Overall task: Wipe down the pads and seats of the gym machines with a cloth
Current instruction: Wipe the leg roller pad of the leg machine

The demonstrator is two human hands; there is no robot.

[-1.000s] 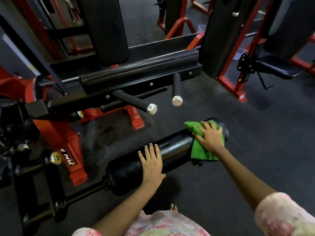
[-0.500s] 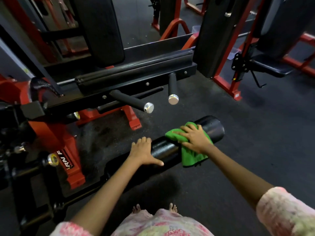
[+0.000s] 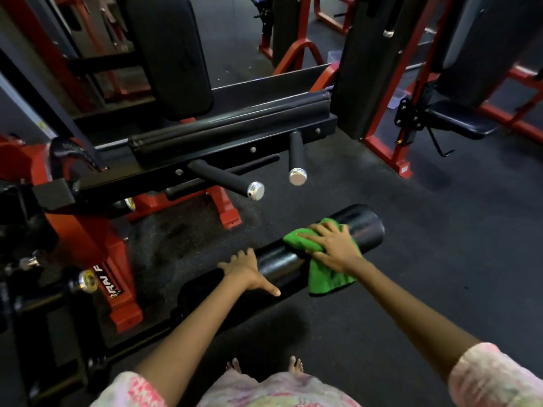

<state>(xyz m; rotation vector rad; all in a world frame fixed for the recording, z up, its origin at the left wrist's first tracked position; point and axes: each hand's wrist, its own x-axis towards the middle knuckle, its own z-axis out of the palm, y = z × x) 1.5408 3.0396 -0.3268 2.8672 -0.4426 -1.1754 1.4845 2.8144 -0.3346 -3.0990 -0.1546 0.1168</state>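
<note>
A long black roller pad (image 3: 364, 223) lies across the lower middle of the view, on a bar of the red and black machine. A green cloth (image 3: 326, 277) is draped over the pad near its right end. My right hand (image 3: 335, 248) presses flat on the cloth with spread fingers. My left hand (image 3: 246, 268) rests on top of the pad further left, with its fingers over the far side and its thumb stretched along the near side.
Two black handles with silver caps (image 3: 255, 190) stick out from the machine just behind the pad. A black back pad (image 3: 173, 54) stands upper left. Another seat (image 3: 458, 118) on a red frame is at the right. Dark rubber floor (image 3: 440, 259) lies to the right.
My right hand has slid the cloth leftward from the pad's right end. My left hand has shifted from lying flat on the pad's near side to resting over its top.
</note>
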